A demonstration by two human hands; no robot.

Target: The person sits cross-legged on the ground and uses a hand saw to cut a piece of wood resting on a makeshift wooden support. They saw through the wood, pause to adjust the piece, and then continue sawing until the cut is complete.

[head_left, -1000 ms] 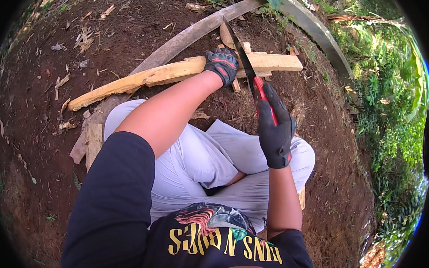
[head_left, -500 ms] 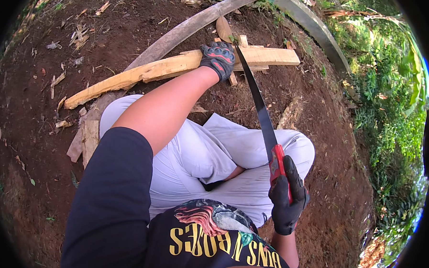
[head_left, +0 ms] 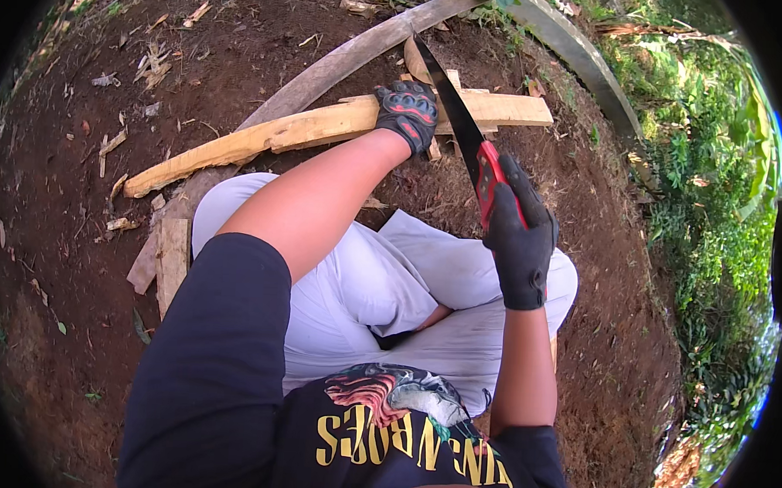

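The left hand (head_left: 406, 114) curls over the middle of the plank (head_left: 317, 127), apparently bracing it, while on the plank's near side the right hand (head_left: 522, 234) wraps firmly round the saw (head_left: 451, 98) — its blade slanting over the plank.

Rough wooden plank (head_left: 319, 126), metal saw blade (head_left: 452, 98)

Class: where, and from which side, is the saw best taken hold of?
Probably by its red handle, coming from the person's near right: that end points back toward them, where the right hand grips it, while the long, dark blade slants away across the wooden plank.
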